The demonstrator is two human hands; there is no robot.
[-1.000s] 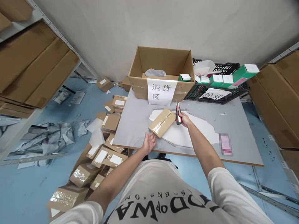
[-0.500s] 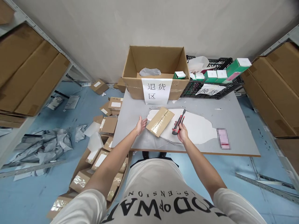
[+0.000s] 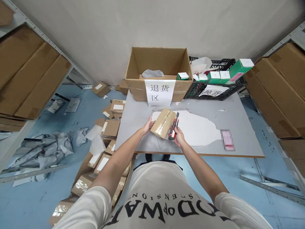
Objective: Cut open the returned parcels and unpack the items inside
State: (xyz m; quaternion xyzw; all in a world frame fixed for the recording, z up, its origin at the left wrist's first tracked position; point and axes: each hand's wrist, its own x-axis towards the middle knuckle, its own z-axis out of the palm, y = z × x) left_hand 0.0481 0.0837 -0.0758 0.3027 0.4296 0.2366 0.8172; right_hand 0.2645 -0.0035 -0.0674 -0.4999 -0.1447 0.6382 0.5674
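Observation:
A small taped brown parcel (image 3: 163, 122) lies on the grey table (image 3: 238, 127), near its front edge. My left hand (image 3: 148, 126) grips the parcel's left end. My right hand (image 3: 178, 136) holds a red and black utility knife (image 3: 173, 126), its tip against the parcel's right side. A white torn sheet (image 3: 197, 128) lies under and to the right of the parcel.
A large open carton (image 3: 159, 74) with a paper sign stands at the table's back, a black crate (image 3: 214, 87) with green and white boxes beside it. Several taped parcels (image 3: 105, 149) lie on the floor at left. Shelves with flat cardboard flank both sides.
My left hand moved from the parcel's near corner to its left end. My right hand brought the knife down from beside the parcel's far right to its right side, nearer me.

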